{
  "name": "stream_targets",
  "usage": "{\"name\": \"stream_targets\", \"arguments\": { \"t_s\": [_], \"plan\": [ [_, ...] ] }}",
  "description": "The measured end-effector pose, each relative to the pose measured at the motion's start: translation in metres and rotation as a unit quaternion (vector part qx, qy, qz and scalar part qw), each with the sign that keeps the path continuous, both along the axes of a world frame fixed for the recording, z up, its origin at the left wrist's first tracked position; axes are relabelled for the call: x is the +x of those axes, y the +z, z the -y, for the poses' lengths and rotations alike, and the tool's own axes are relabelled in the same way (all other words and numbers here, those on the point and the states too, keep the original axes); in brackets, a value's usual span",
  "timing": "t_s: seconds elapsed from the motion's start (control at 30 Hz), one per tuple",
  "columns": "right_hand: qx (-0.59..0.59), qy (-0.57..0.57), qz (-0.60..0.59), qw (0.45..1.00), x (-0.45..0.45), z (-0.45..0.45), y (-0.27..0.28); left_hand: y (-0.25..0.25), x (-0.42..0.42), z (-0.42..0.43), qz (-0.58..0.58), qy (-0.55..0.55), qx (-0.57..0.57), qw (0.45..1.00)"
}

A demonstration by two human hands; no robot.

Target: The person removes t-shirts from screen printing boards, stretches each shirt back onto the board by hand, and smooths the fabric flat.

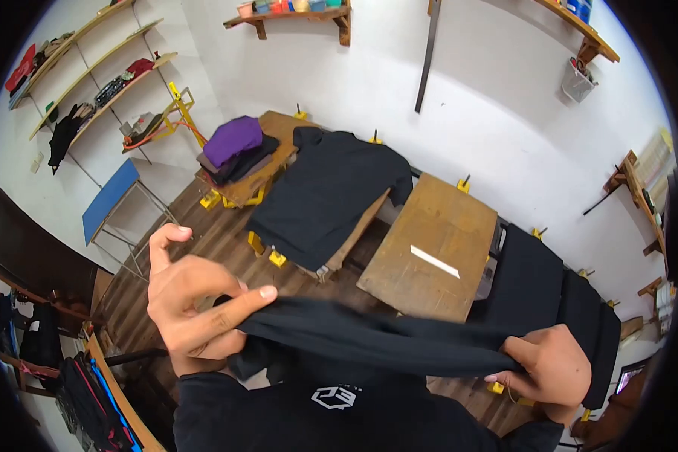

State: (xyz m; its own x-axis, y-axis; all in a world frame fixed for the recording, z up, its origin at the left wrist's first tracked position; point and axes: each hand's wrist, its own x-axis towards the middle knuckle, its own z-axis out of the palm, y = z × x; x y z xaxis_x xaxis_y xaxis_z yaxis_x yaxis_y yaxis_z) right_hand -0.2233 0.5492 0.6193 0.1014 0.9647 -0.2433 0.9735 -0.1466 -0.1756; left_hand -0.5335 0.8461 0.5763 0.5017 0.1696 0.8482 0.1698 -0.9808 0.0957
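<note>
My left hand (196, 313) and right hand (557, 365) close their grip on black fabric (399, 348), seemingly for keeping it taut. Beyond the grip stands a worktop (448, 218).

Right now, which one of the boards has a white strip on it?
The brown board just right of the spread black T-shirt. Its wood bears the white strip; the other boards hold garments.

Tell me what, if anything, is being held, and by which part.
A black cloth, stretched between both hands: the left hand grips it at one end, the right hand at the opposite end.
</note>
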Motion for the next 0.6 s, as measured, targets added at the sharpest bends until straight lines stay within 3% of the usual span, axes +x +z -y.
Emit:
{"name": "stream_targets", "arguments": {
  "t_s": [0.07,0.17,0.2,0.23,0.3,0.33,0.4,0.43,0.5,0.6],
  "plan": [
    [0.07,0.191,-0.062,0.977,0.006,0.011,0.002,0.002,-0.009,0.016,-0.007,-0.005,0.015,1.0],
    [0.189,0.374,-0.325,0.847,0.003,0.023,-0.005,0.006,-0.04,0.037,-0.013,-0.05,0.066,0.996],
    [0.172,0.353,-0.391,0.832,0.003,0.04,-0.01,0.014,-0.061,0.045,-0.04,-0.068,0.087,0.993],
    [0.166,0.356,-0.395,0.831,0.01,0.051,-0.012,0.028,-0.089,0.058,-0.143,-0.067,0.072,0.985],
    [0.192,0.365,-0.459,0.787,0.021,0.067,-0.013,0.032,-0.106,0.088,-0.138,-0.065,0.039,0.988],
    [0.238,0.353,-0.457,0.781,0.023,0.073,-0.013,0.035,-0.109,0.104,-0.14,-0.04,0.066,0.987],
    [0.283,0.386,-0.347,0.807,0.022,0.078,-0.006,0.025,-0.084,0.13,-0.03,0.025,0.134,0.99],
    [0.3,0.395,-0.314,0.809,0.017,0.077,-0.01,0.028,-0.082,0.142,-0.057,0.062,0.138,0.987],
    [0.312,0.353,-0.322,0.821,0.004,0.083,-0.035,0.018,-0.074,0.166,-0.093,0.12,0.067,0.986],
    [0.201,0.273,-0.443,0.83,-0.022,0.076,-0.083,-0.002,-0.094,0.175,-0.226,0.171,-0.022,0.959]
  ]
}}
